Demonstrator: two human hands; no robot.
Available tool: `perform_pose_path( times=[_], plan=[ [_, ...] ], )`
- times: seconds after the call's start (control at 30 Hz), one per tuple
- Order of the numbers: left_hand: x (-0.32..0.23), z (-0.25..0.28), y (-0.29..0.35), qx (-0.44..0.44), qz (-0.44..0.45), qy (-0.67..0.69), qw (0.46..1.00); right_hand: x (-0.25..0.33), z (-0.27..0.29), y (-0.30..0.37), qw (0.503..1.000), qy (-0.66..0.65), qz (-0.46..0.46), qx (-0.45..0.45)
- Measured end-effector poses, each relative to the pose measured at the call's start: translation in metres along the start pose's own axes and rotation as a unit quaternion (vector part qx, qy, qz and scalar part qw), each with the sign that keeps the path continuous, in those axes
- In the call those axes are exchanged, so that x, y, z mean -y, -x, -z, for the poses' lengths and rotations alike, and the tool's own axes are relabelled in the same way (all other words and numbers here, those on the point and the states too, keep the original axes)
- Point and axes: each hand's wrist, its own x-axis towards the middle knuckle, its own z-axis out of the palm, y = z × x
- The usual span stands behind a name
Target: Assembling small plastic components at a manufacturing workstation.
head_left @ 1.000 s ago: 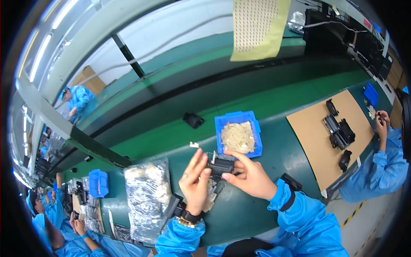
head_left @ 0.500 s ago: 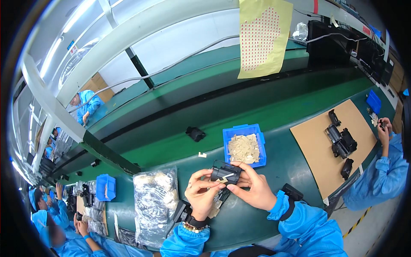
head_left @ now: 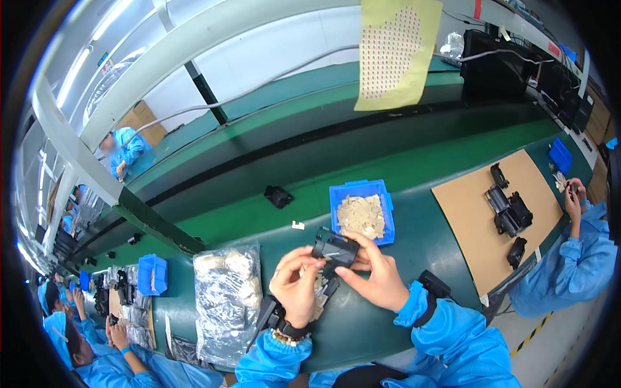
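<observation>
A black plastic housing [head_left: 335,247] is held up over the green bench, in front of the blue bin [head_left: 390,213] of small cream-coloured pieces [head_left: 360,215]. My right hand [head_left: 378,277] grips its right side between thumb and fingers. At its left side, the fingers of my left hand [head_left: 294,284] are pinched together against the edge. Whether a small piece sits between those fingertips is hidden. More cream pieces [head_left: 319,299] lie on the bench below, partly covered by my left hand. One loose cream piece [head_left: 297,225] rests left of the bin.
A clear plastic bag of parts [head_left: 228,304] lies left of my hands. Another black part [head_left: 278,196] sits on the green strip beyond. Several black parts [head_left: 510,210] lie on brown cardboard [head_left: 462,223] at right. Co-workers in blue sit on both sides; a post [head_left: 155,223] rises at left.
The black housing has been turned and tilted in my hands. The cream piece seen against it by my left fingers no longer shows. The whole view has shifted slightly.
</observation>
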Motion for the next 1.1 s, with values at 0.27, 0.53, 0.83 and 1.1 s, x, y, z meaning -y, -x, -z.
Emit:
perform_pose_path(
  times=[0.27, 0.53, 0.83, 1.1],
  plan=[
    [-0.010, -0.030, -0.032, 0.081, 0.047, 0.034, 0.995, -0.003, 0.040, -0.021, 0.980, -0.005, 0.062, -0.188],
    [-0.027, -0.063, -0.060, 0.220, 0.029, 0.072, 0.972, 0.000, 0.043, -0.017, 0.984, -0.031, 0.084, -0.156],
    [-0.023, -0.039, -0.045, 0.172, -0.058, -0.001, 0.983, 0.007, 0.028, -0.008, 0.989, 0.003, 0.095, -0.113],
    [-0.017, -0.030, -0.040, 0.175, -0.092, 0.022, 0.980, 0.002, 0.023, -0.003, 0.997, -0.053, 0.029, -0.056]
  ],
)
